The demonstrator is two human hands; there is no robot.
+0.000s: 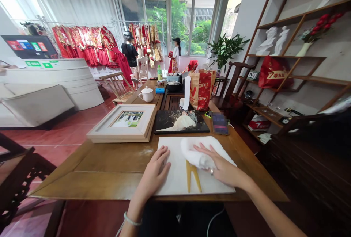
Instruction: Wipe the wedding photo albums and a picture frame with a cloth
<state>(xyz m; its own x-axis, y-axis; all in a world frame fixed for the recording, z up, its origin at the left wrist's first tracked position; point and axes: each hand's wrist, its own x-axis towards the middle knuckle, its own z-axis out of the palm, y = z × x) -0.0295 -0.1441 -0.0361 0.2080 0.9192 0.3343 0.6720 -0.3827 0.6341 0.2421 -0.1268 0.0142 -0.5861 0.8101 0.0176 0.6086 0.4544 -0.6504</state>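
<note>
The white cloth [193, 153] lies bunched on the white panel [175, 182], right of its middle, and we see the right hand [223, 167] laid over its near end. The fingers are stretched out and spread, pressing the cloth down rather than closing around it. A ring [211, 171] shows on one of them.

The left hand [155, 173] rests flat and open on the panel's left edge, fingers pointing away from us, with a bracelet [131, 220] at the wrist.

Just near of the cloth, a yellow forked piece [192, 178] lies on the panel between the two hands.

The panel sits at the near edge of the wooden table [109, 167]. Beyond it to the left we see a pale picture frame [123, 122], and beside that a dark photo print [181, 122]. A phone [219, 123] lies just right of the print. Farther off stand a white cup [147, 94] and a red gift bag [201, 89].
</note>
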